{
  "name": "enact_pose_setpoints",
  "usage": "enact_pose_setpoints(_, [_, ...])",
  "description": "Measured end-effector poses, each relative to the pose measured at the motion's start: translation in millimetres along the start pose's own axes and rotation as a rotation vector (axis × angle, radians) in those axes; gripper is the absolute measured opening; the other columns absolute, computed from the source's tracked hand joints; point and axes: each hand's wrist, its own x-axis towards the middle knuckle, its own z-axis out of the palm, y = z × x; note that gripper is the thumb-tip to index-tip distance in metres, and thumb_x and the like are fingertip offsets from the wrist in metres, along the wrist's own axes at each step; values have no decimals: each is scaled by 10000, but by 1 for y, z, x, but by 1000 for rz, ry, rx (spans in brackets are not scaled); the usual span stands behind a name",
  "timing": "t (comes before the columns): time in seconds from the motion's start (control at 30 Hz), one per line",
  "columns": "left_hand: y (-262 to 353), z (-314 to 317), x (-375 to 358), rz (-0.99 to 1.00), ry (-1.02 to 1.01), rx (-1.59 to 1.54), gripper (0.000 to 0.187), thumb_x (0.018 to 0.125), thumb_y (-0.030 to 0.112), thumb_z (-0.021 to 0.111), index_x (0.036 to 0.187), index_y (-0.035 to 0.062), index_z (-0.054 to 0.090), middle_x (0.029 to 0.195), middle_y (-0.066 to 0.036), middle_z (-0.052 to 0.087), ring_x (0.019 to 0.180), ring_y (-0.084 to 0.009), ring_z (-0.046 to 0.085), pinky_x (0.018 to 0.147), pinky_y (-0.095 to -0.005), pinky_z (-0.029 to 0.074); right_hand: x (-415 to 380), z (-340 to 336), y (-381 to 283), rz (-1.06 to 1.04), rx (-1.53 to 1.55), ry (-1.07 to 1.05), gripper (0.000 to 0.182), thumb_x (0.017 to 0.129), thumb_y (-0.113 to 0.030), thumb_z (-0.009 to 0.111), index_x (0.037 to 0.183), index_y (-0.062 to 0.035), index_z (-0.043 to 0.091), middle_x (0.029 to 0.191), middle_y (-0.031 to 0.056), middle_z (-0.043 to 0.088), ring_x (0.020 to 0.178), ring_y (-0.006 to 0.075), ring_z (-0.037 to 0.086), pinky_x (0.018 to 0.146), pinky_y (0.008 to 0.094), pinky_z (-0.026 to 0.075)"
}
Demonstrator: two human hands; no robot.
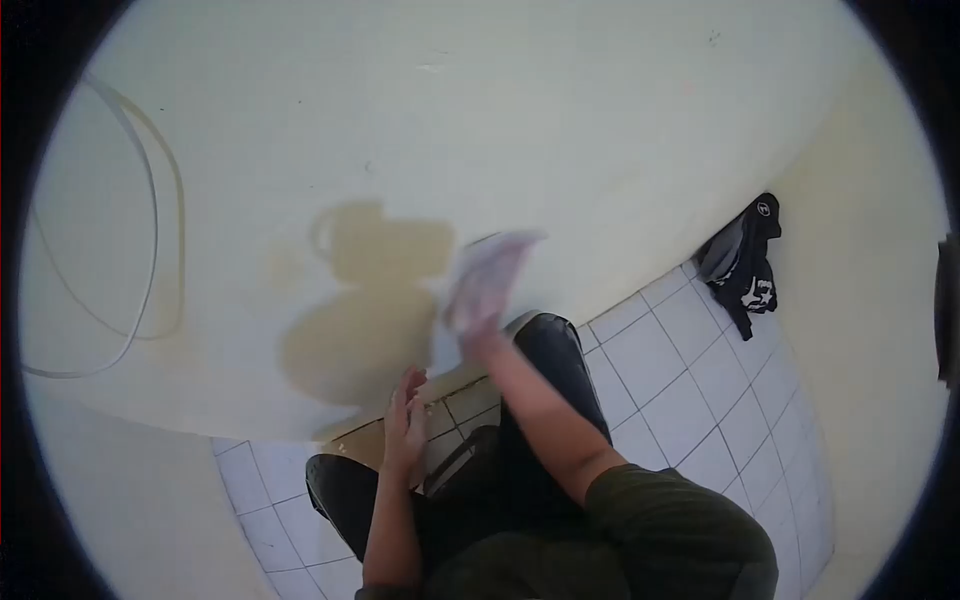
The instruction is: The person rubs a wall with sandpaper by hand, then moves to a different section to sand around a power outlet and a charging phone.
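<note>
2 bare hands show near the middle of the frame. The right hand (478,325), at the end of a forearm that slants up from the lower right, is with a pale pinkish cloth-like piece (500,268) in front of the pale wall (580,120); whether its fingers are spread or closed on the piece, I cannot tell. The left hand (405,425), lower and left of it, is partly open and turned on edge, its fingers close together and slightly bent.

Blur hides the right fingers and the piece's outline, and whether the piece touches the wall is unclear. A dark object (944,310) at the right edge is cut off and hard to make out, and the white cable (154,220) at upper left runs out at the frame's dark rim.

Counted: 1 pinkish piece, 1 cable, 2 dark-clad knees at lower centre, and 1 black bundle of fabric (745,265) at right, by the tiled floor (665,375).
</note>
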Motion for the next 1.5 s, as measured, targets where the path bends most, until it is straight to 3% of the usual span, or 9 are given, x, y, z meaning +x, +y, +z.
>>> enact_pose_setpoints(0.13, [9,11,11,55,5,-69,453,1079,104,455,1519,-5,440,1421,-195,587,1306,-305,581,1114,-413,429,-3,-3,3,-209,-129,-185,587,874,-148,590,1461,-155,603,1657,190,353,1551,424,272,1231,654,176])
enact_pose_setpoints(0.2, [8,6,18,101,-3,-69,441,1079,106,449,1503,-13,456,1414,-198,592,1295,-310,588,1113,-415,428,40,-22,22,-169,-162,129,407,1020,-105,485,1386,31,599,1635,273,338,1560,429,236,1222,635,216])
enact_pose_setpoints(0.3, [7,-8,10,128,-19,-25,423,1083,126,446,1478,-21,481,1399,-207,600,1279,-315,597,1110,-414,428,94,-42,40,249,178,615,488,1096,-100,341,1549,80,369,1688,264,212,1592,389,140,1266,525,149])
enact_pose_setpoints(0.43, [11,-29,5,126,-21,-19,421,1097,179,437,1472,1,498,1387,-181,601,1265,-289,588,1115,-414,417,92,-25,3,610,111,667,570,1081,-40,324,1612,91,164,1706,283,112,1608,355,48,1284,420,65])
enact_pose_setpoints(0.6, [6,-47,12,153,70,-40,413,1092,181,432,1460,13,515,1388,-163,598,1256,-270,584,1114,-415,414,29,21,-40,175,171,343,601,1102,-105,341,1628,63,103,1727,237,15,1591,422,-74,1276,500,-19])
enact_pose_setpoints(0.87, [-1,-58,9,194,176,-56,369,1080,137,443,1403,-3,556,1349,-181,642,1226,-299,633,1074,-403,454,108,-54,54,538,146,635,626,1116,-201,358,1626,65,111,1730,227,10,1605,355,-37,1292,451,4])
enact_pose_setpoints(1.1, [-2,-52,15,85,34,156,343,1027,82,520,1356,15,594,1299,-198,654,1202,-341,649,1035,-414,491,9,24,-87,157,88,113,791,1008,-143,489,1626,81,51,1669,382,-58,1550,546,-101,1209,656,-86])
enact_pose_setpoints(1.4, [1,-68,1,164,54,117,361,989,39,553,1346,14,598,1266,-212,657,1172,-355,653,1017,-416,497,99,-29,15,442,41,623,601,1113,-190,375,1621,58,171,1704,291,73,1584,463,-9,1273,554,26])
enact_pose_setpoints(1.5, [-8,-67,10,164,43,119,376,980,33,563,1354,15,596,1255,-215,658,1155,-357,655,1012,-416,496,40,45,-40,2,66,477,635,1025,-146,476,1607,7,273,1705,242,163,1594,412,67,1267,579,65])
